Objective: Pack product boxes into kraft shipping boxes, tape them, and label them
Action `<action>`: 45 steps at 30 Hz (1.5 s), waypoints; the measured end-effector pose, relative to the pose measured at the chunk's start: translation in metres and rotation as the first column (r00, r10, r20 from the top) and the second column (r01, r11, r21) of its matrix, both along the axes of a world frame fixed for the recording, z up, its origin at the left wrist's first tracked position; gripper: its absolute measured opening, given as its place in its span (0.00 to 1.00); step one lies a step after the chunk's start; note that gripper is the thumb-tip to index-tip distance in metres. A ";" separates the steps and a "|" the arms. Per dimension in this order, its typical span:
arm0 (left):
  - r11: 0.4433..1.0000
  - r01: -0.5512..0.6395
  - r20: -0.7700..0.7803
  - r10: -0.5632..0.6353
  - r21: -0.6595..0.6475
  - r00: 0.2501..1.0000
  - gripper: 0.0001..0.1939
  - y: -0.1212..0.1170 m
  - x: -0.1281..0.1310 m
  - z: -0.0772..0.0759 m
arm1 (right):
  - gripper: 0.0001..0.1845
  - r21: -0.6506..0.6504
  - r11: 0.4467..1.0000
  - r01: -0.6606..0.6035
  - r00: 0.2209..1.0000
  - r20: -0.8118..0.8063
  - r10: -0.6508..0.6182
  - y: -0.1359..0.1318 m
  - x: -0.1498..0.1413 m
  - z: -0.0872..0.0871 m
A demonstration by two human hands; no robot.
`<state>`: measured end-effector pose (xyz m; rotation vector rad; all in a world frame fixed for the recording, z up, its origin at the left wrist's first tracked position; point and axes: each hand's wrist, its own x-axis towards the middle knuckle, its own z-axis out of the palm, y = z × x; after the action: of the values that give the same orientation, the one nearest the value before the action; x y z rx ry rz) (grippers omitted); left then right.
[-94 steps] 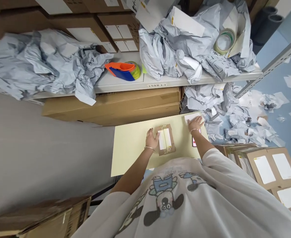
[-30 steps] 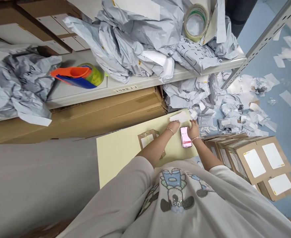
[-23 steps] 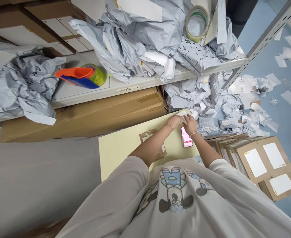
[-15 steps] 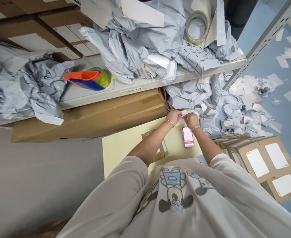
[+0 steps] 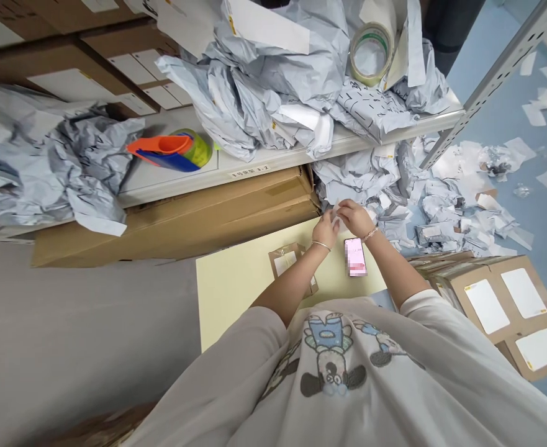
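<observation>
Above the pale yellow tabletop (image 5: 226, 288), my two hands are close together at a small white slip (image 5: 335, 210). My left hand (image 5: 327, 230) pinches the slip from the left, fingers pointing up. My right hand (image 5: 354, 217) bends over from the right, its fingertips closed at the slip's edge; the fingers partly hide it. A phone (image 5: 356, 257) with a lit pink screen lies just below my right hand. Partly covered by my left forearm, a small brown cardboard box (image 5: 285, 261) with a white label rests on the table.
Behind the table, a metal shelf (image 5: 175, 180) bears crumpled grey mailing bags (image 5: 282, 74), a tape roll (image 5: 370, 53) and an orange-and-blue tape dispenser (image 5: 171, 152). A long carton (image 5: 184, 220) is below it. Labelled boxes (image 5: 501, 298) stand right; bags and papers litter the floor.
My hands have shifted from a pinch side by side to a more raised, turned hold on the white slip. My left forearm has moved right, uncovering more of the small box.
</observation>
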<state>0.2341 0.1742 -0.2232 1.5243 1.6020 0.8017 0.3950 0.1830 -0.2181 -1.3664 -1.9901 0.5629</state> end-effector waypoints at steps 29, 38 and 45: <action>0.930 -0.264 0.354 0.344 -0.254 0.870 0.26 -0.014 -0.098 0.048 | 0.16 -0.530 0.798 -0.287 0.958 -0.176 0.227 0.043 0.004 0.037; 0.761 -0.585 0.351 0.648 -0.279 0.676 0.21 -0.028 -0.129 0.054 | 0.16 -0.419 0.891 -0.173 0.969 -0.236 0.077 0.041 0.028 0.033; 0.740 -0.562 0.374 0.672 -0.369 0.639 0.18 -0.050 -0.152 0.070 | 0.10 -0.367 0.930 0.028 0.999 0.051 -0.009 0.051 0.021 0.011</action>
<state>0.0819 0.1243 -0.1535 0.4939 1.7445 1.2192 0.4158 0.2343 -0.2074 -1.6307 -1.9744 0.9394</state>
